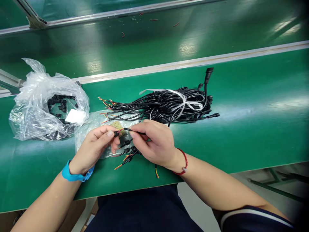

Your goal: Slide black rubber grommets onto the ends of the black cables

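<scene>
Between thumb and fingers, my left hand (102,138) pinches a small black grommet-like part (116,133). My right hand (154,140) grips a black cable (138,131) close to its stripped end, whose thin red and yellow wires (120,130) meet the black part. Whether the wires pass through it I cannot tell. Below my hands lie several cable ends with black parts (129,158) around them. Behind is a bundle of black cables (178,103) tied with a white strip, coloured wire ends pointing left. A yellowish sponge-like block (117,126) sits partly behind my left fingers.
At left stands a clear plastic bag (31,103) with several small black parts (60,104) and a white label (76,116). A flat clear plastic sheet (87,127) lies under the wire ends. A metal rail (154,68) runs along the back of the green table (241,135).
</scene>
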The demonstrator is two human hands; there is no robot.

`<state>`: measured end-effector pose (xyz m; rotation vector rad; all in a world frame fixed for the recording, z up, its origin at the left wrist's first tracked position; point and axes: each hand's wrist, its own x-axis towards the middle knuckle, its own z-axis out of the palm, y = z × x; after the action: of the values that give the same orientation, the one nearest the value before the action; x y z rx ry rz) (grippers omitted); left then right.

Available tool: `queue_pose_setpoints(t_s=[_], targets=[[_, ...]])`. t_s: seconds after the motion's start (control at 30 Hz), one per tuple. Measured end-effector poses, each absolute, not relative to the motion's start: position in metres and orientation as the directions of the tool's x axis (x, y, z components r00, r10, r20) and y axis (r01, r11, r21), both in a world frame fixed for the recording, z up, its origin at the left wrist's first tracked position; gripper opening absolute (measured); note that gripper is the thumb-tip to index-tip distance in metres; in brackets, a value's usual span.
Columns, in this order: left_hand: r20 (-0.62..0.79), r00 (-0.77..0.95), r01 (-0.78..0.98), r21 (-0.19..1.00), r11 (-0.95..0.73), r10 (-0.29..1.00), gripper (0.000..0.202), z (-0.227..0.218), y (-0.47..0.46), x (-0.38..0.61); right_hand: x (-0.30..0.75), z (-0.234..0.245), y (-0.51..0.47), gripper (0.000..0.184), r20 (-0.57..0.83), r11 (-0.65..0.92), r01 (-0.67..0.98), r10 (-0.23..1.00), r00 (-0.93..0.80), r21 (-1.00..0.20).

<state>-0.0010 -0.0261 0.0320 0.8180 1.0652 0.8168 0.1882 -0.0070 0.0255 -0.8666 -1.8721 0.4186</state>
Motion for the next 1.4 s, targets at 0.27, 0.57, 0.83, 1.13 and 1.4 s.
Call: queue_pose_setpoints(t_s=[0.27,0.57,0.83,1.13,1.4], targets=[[-0.411,0.269,-0.175,0.868,0.464,0.871,0.022,0.034,-0.026,-0.003,0.188,0.026,-0.007,0.007,0.652,0.694,0.376,0.715,-0.253,-0.614],[-0.382,0.306,-0.18,0.876,0.447,0.872,0.021,0.033,-0.027,-0.004,0.189,0.026,-0.007,0.007,0.659,0.704,0.389,0.704,-0.265,-0.595],[-0.283,0.219,-0.241,0.912,0.333,0.934,0.015,0.029,-0.024,-0.008,0.19,0.028,-0.007,0.009,0.66,0.735,0.384,0.675,-0.33,-0.559],[-0.216,0.189,-0.268,0.927,0.262,0.958,0.013,0.028,-0.025,-0.009,0.189,0.027,-0.008,0.011,0.637,0.729,0.385,0.684,-0.356,-0.566],[-0.082,0.145,-0.209,0.972,0.111,0.986,0.017,0.024,-0.024,-0.013,0.189,0.028,-0.009,0.014,0.591,0.696,0.403,0.717,-0.369,-0.594]])
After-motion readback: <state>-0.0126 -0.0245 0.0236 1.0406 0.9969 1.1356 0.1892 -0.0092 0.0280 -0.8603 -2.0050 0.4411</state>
